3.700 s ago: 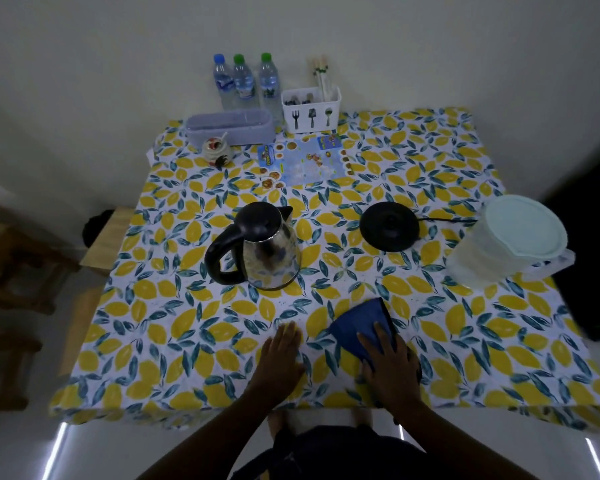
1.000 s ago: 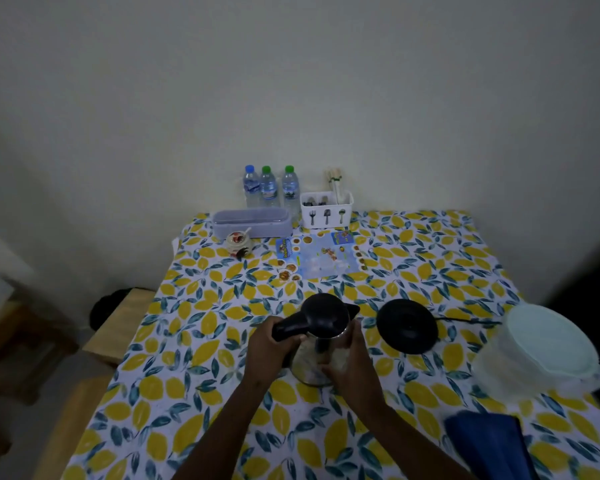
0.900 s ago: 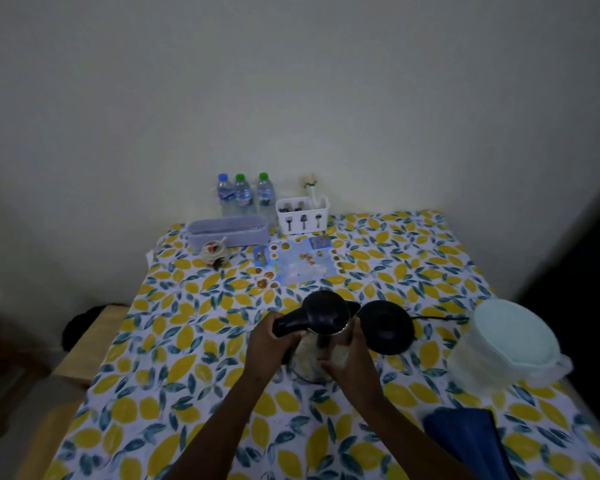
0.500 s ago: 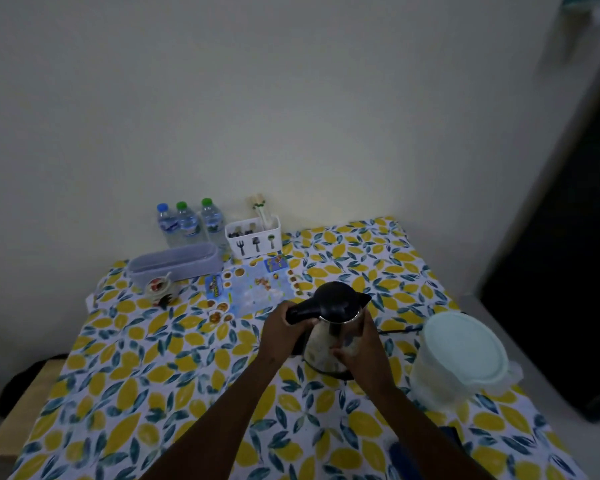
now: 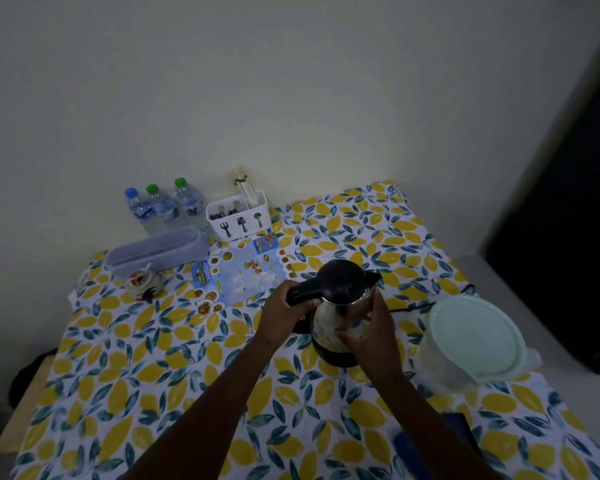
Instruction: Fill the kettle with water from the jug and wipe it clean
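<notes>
The left hand (image 5: 284, 306) is gripping the handle of the kettle (image 5: 340, 306), fingers wrapped around it; the right hand (image 5: 368, 337) is pressing its side, mid-table. The lidded jug (image 5: 475, 337) is sitting right, untouched: filling and wiping both seem undone.

Dim, flat indoor light with no clear source, strong vignette darkening corners and the right side, wide-angle bowing of the table (image 5: 174, 368) edges, soft low-contrast detail throughout, faint reflections on the kettle (image 5: 340, 317) steel body, slight blur at the frame bottom.
</notes>
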### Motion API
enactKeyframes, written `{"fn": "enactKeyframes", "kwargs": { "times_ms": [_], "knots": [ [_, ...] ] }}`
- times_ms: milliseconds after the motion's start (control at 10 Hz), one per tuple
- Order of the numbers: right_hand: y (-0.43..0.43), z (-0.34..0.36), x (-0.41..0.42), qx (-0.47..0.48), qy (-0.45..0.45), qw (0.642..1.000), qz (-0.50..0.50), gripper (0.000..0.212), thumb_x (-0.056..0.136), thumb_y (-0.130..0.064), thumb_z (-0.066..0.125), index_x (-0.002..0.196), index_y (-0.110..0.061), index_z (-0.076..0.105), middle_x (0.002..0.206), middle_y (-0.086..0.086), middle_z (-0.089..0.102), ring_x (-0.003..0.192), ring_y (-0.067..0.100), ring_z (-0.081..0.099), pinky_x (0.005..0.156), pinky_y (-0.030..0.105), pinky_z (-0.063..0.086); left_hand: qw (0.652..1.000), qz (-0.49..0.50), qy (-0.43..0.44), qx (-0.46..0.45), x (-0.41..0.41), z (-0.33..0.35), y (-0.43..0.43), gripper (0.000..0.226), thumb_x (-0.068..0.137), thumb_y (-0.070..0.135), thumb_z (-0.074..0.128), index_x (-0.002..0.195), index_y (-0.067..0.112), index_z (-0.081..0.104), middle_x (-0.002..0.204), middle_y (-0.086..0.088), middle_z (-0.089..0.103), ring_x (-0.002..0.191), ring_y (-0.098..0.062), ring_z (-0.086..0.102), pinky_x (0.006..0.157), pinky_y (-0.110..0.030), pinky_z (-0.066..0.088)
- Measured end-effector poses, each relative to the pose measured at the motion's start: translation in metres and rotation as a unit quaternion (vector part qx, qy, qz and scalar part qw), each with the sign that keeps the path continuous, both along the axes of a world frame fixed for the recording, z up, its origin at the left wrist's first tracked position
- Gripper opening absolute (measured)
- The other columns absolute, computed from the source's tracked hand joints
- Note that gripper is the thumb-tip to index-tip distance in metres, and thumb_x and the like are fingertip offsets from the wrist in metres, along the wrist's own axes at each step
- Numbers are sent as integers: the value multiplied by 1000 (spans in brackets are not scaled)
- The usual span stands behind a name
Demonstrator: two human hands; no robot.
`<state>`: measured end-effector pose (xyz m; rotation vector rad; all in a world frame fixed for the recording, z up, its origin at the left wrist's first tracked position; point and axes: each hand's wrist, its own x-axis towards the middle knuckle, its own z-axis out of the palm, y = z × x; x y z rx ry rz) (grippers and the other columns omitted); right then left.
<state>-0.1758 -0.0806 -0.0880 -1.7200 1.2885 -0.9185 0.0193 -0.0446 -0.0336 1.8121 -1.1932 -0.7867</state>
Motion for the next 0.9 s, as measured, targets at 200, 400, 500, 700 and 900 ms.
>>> {"fn": "enactKeyframes", "kwargs": {
  "times_ms": [200,400,500,700,900],
  "knots": [
    [9,-1,-6,19,6,1000,-12,117,61,-29,89,151,-22,15,145,5,43,125,11,45,98,37,49,1000,-11,5,2,-5,-9,7,30,81,39,74,96,20,56,86,0,60,78,-12,58,65,-24,43],
    [11,-3,-6,25,6,1000,0,116,60,-24,90,151,-20,17,142,2,45,118,3,45,94,29,48,1000,-3,-3,15,-4,-11,11,35,82,39,73,101,15,57,91,-6,62,81,-17,60,67,-26,43],
    [11,-1,-5,29,10,1000,-2,116,60,-21,90,150,-22,18,146,4,42,125,12,46,100,35,48,999,-17,-24,22,0,-10,9,41,81,43,73,103,13,56,92,-9,62,83,-22,60,67,-29,43],
    [15,3,-9,26,41,999,8,115,65,-24,87,152,-22,12,149,8,41,130,23,46,100,44,50,999,-6,-49,-3,-8,-10,23,48,83,48,65,117,16,55,107,-3,62,97,-17,61,74,-16,43],
    [37,16,-7,-183,137,973,30,90,84,-37,70,152,-14,15,160,7,21,145,25,27,114,44,34,992,8,-108,-71,-13,-10,56,56,97,33,54,146,19,32,152,1,37,137,-11,35,110,-20,26]
  ]
}}
